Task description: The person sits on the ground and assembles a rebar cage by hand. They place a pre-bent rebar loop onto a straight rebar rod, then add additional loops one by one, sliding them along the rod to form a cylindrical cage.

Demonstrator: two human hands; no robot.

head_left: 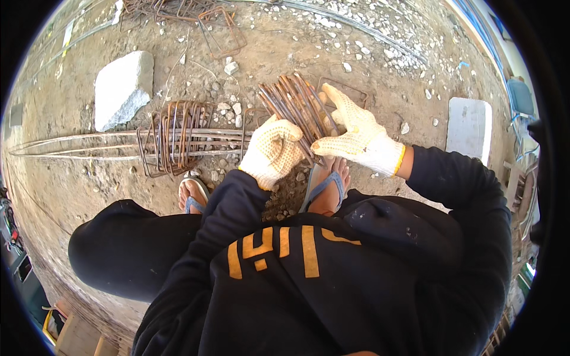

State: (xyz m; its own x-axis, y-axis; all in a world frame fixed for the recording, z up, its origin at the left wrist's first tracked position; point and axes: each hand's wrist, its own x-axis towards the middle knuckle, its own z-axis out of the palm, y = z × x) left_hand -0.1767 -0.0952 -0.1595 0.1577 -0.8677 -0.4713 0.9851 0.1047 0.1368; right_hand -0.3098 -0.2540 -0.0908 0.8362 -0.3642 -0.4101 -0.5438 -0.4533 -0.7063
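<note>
A bundle of rusty bent steel stirrups (pixel 300 107) stands tilted in front of me, its bars pressed side by side. My left hand (pixel 273 150), in a white dotted work glove, is closed with curled fingers against the bundle's near left side. On the right side, my right hand (pixel 357 132) wears a matching glove. Its thumb and fingers are spread wide along the outer bars, touching them. A second group of rusty stirrups (pixel 181 136) sits to the left, around long straight metal bars (pixel 95 142) lying across the ground.
A large pale stone block (pixel 124 89) lies at the far left, and a grey flat slab (pixel 469 126) at the right. More rusty stirrups (pixel 219 32) are heaped at the back. Loose stones and gravel (pixel 409 59) litter the dirt. My sandalled foot (pixel 326 187) is just below the bundle.
</note>
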